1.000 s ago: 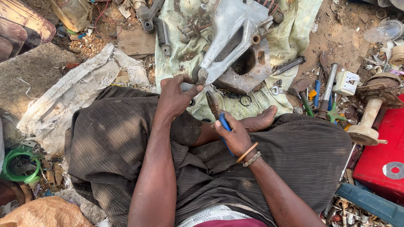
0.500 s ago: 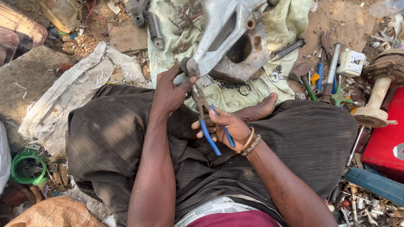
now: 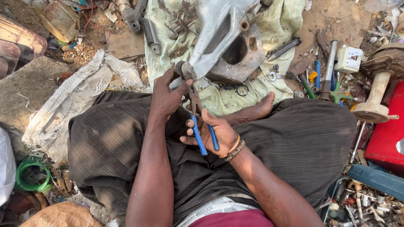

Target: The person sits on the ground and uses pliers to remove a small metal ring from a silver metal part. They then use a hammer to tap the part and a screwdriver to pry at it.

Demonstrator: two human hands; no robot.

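A long grey cast-metal bracket point(image 3: 219, 31) lies on a pale green cloth point(image 3: 286, 25) in front of my crossed legs. My left hand point(image 3: 166, 96) grips the bracket's near end, at its round boss. My right hand point(image 3: 216, 130) holds blue-handled pliers point(image 3: 202, 132), handles spread, with the rusty jaws pointing up toward that same end, just beside my left thumb. The jaw tips are partly hidden by my left hand. My bare foot point(image 3: 252, 111) rests on the cloth to the right.
A rusty block point(image 3: 246, 56) sits under the bracket. Screwdrivers, spanners and a white socket box point(image 3: 349, 59) lie at right, beside a wooden spool point(image 3: 376, 98) and a red case point(image 3: 389, 134). A green wire coil point(image 3: 29, 180) and torn sack point(image 3: 71, 101) lie left.
My right hand turned the pliers upright, opened the handles and brought the jaws up to the bracket end. My left hand stayed on the bracket.
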